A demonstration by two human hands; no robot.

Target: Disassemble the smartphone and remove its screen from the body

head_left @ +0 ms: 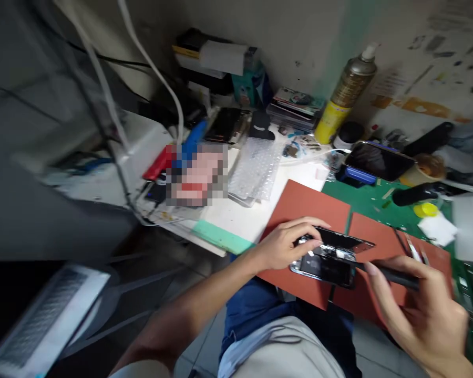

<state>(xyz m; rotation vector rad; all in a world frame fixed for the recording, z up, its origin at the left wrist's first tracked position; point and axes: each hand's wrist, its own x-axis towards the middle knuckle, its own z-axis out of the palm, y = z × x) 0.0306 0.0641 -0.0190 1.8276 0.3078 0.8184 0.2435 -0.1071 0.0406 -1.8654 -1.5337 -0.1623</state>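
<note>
Gripping tool (400,276), right hand (431,315) probes opened phone (329,269), left hand (281,244) pinching raised screen (342,240); next move needs steady tip.

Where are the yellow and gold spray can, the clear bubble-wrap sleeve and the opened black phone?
Yellow and gold spray can (330,124): head view, yellow lower part.
Clear bubble-wrap sleeve (256,167): head view, middle.
Opened black phone (330,270): head view, half nearer the person.

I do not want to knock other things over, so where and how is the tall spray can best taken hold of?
Probably around the upper body of the spray can, below its white nozzle, coming from the person's side. It is a tall cylinder that rises above the dark-lidded jar and the stack of flat things near its base.
</note>
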